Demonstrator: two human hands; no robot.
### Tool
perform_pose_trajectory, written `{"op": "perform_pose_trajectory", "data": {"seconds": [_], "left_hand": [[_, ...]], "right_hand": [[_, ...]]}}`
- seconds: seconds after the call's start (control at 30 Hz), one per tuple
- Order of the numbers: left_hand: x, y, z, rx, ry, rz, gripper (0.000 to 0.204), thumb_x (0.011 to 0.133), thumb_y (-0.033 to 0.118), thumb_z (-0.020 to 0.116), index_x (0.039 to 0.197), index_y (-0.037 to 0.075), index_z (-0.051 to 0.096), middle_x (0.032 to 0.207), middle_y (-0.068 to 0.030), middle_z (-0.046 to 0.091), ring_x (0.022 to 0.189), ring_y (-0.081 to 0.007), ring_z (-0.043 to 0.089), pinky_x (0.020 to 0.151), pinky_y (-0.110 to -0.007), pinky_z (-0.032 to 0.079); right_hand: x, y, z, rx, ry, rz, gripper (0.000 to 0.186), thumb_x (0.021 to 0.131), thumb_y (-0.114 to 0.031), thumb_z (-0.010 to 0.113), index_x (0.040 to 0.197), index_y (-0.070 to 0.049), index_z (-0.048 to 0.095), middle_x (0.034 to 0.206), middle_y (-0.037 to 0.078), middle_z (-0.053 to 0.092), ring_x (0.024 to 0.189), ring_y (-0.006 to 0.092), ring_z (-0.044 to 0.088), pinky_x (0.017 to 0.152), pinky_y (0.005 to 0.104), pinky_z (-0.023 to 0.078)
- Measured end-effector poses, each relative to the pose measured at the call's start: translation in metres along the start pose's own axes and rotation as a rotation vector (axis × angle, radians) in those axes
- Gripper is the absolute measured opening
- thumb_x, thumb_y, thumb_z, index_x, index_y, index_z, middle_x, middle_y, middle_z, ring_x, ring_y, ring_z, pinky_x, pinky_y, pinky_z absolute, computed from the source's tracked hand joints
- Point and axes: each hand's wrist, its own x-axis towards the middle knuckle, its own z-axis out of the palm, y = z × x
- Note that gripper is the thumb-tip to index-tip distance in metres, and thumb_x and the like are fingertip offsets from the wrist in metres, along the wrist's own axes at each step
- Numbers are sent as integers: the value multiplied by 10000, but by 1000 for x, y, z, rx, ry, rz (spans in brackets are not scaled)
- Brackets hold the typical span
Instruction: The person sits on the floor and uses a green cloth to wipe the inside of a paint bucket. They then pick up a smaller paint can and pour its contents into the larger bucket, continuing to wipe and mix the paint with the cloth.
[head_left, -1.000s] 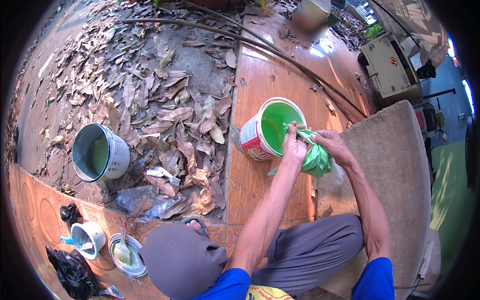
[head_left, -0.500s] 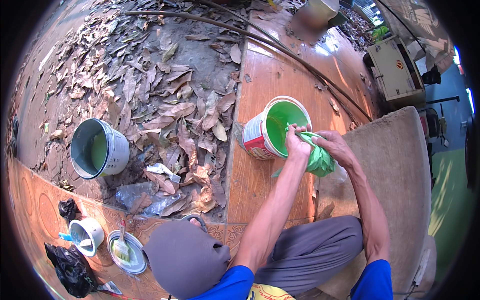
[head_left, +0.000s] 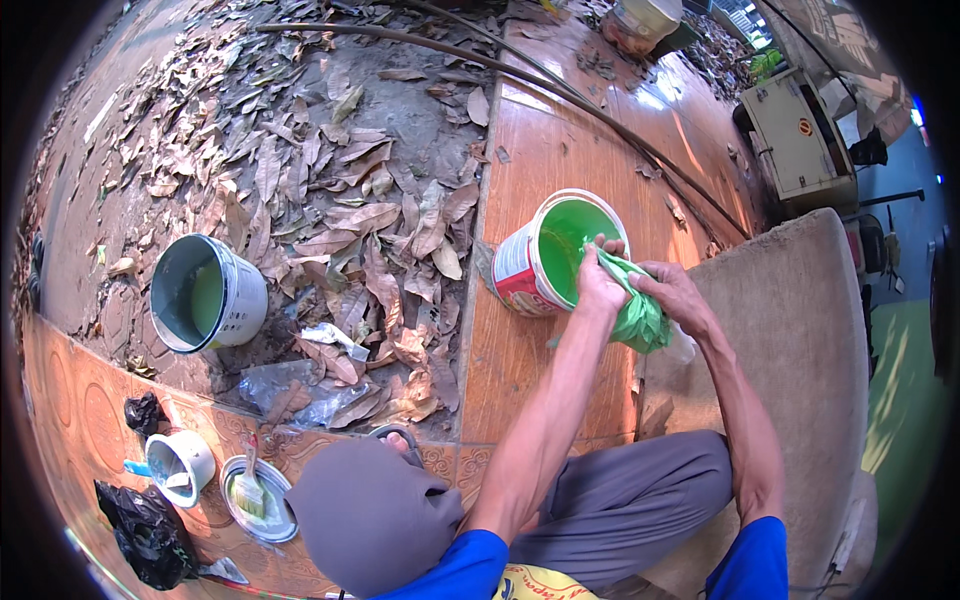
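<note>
A bunched green plastic bag (head_left: 640,328) is held in front of me, close to the near rim of a paint bucket (head_left: 520,268). My left hand (head_left: 600,284) closes on the bag's upper part, its fingers reaching over the bucket's mouth. On the other side my right hand (head_left: 674,298) pinches the bag's edge, and the bag's crumpled bulk hangs below both hands. The bucket is white and red outside, with bright green walls inside. Part of its mouth is hidden behind my left hand.
A grey bucket (head_left: 250,300) with green liquid stands at left among dry leaves (head_left: 370,225). Nearer are a white pot (head_left: 198,455), a paintbrush (head_left: 247,492) on a lid, and a black plastic bag (head_left: 145,535). Long poles (head_left: 590,105) cross the tiles; a brown slab (head_left: 770,370) lies right.
The bag's top looks more spread between my hands, and the fingers of my left hand have lifted a little. The whole view has shifted slightly.
</note>
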Motion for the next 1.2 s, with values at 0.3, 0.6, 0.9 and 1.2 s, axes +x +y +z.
{"op": "perform_pose_trajectory", "data": {"seconds": [0.3, 0.6, 0.9, 1.2], "left_hand": [[-30, -5, 2, 583, -202, 149, 327, 967, 234, 630, 1152, -12, 519, 997, -117, 641, 898, -211, 641, 773, -362, 563], [-63, 5, 23, 1004, -206, 403, 238, 920, 126, 696, 1059, -53, 625, 891, -50, 657, 749, -106, 610, 645, -247, 522], [-87, 29, 40, 1383, -445, 484, 166, 935, 152, 683, 967, -4, 635, 835, 6, 617, 715, -56, 525, 638, -213, 436], [-93, 30, 43, 1427, -497, 553, 112, 952, 87, 636, 1034, 14, 614, 913, 6, 619, 806, -61, 547, 722, -219, 452]], "right_hand": [[-7, 26, -10, 62, -64, -82, 287, 968, -240, 607, 1141, -11, 604, 961, 8, 648, 845, 69, 601, 744, 242, 492], [-35, 21, -13, 63, -50, -7, 376, 915, -352, 621, 1106, -28, 608, 925, 29, 633, 862, 131, 611, 713, 348, 549], [-43, 35, -33, 38, -63, -58, 286, 855, -248, 745, 1017, -47, 624, 903, 4, 625, 826, 101, 602, 694, 293, 523], [-42, 40, -24, 99, -3, -270, 358, 838, -329, 767, 969, -15, 653, 826, 21, 613, 777, 122, 563, 703, 302, 470]]}}
